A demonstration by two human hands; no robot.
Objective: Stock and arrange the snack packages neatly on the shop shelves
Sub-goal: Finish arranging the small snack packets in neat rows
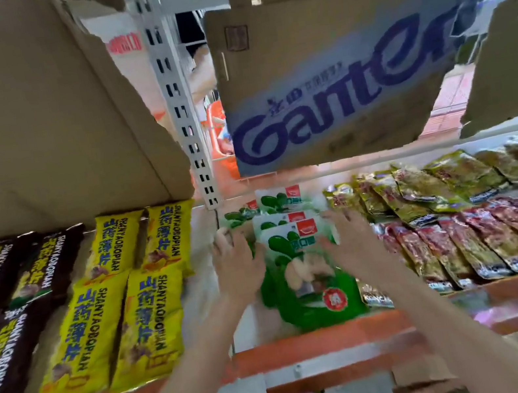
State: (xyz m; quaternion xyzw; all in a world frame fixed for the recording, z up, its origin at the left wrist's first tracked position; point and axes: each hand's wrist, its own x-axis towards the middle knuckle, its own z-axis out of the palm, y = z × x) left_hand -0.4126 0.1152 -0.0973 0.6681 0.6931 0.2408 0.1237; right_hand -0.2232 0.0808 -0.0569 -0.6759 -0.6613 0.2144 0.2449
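both hands, left hand (pixel 238 262) and right hand (pixel 349 235), fingers spread, press the green packets (pixel 303 278) from either side; square them evenly beside the yellow packets (pixel 125 310).

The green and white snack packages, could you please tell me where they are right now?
In the head view they sit mid-shelf, the green and white snack packages stacked between the left hand and right hand, with yellow snack bags to their left and olive-gold foil packets to their right.
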